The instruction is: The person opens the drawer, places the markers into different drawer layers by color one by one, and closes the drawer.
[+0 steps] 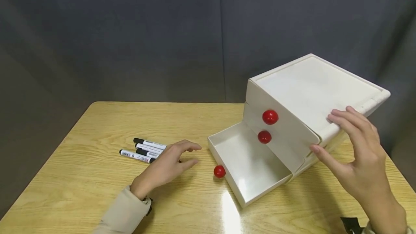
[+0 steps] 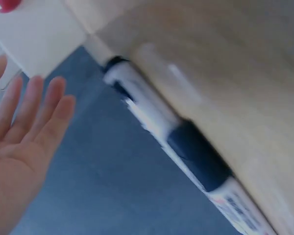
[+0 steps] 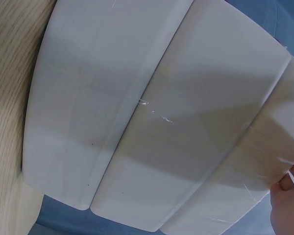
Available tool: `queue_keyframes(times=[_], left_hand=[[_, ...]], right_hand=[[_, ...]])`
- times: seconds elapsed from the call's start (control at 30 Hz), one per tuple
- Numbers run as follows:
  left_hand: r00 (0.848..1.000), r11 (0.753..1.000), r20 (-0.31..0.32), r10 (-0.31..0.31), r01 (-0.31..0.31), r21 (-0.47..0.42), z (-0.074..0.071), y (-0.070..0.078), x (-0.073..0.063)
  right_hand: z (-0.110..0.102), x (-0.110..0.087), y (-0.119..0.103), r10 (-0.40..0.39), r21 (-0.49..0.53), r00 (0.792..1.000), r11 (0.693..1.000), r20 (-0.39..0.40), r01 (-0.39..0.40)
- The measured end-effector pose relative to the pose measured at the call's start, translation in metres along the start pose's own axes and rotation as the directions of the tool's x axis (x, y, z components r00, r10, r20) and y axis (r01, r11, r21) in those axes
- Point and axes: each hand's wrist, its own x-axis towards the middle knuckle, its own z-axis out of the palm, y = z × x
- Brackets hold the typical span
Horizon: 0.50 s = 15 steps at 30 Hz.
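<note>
A white drawer box [image 1: 321, 86] with red round knobs stands at the right of the table, its bottom drawer [image 1: 245, 199] pulled out and bare inside. My right hand [image 1: 364, 154] rests on the box's near top edge, fingertips on the top and thumb at the front corner. In the right wrist view, part of that hand [image 3: 288, 200] shows at the box's upper edge. My left hand [image 1: 169, 165] hovers left of the drawer's red knob [image 1: 219, 171], fingers loosely spread and holding nothing. Several white markers [image 1: 134, 155] with black caps lie just beyond it.
The wooden table [image 1: 81, 190] reaches back to a dark grey curtain [image 1: 146, 39]. Two upper drawers stay closed, with red knobs [image 1: 270, 117] on their fronts. The open drawer juts out toward the left hand.
</note>
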Motion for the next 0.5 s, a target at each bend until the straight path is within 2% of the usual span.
queue_keyframes(times=[0.07,0.2,0.5], left_hand=[[0.999,1.0,-0.033,0.027,-0.026,0.017,-0.002,-0.006,-0.003],[0.997,0.998,-0.074,0.033,-0.029,0.055,-0.01,-0.018,-0.01],[0.995,0.996,-0.101,0.012,-0.003,0.088,-0.035,-0.043,-0.023]], right_hand=[[0.0,0.001,0.0,0.0,0.003,1.0,1.0,0.001,0.0],[0.001,0.002,-0.003,-0.004,-0.001,1.0,1.0,0.002,0.004],[0.0,0.001,-0.002,-0.002,-0.013,1.0,1.0,0.004,0.002]])
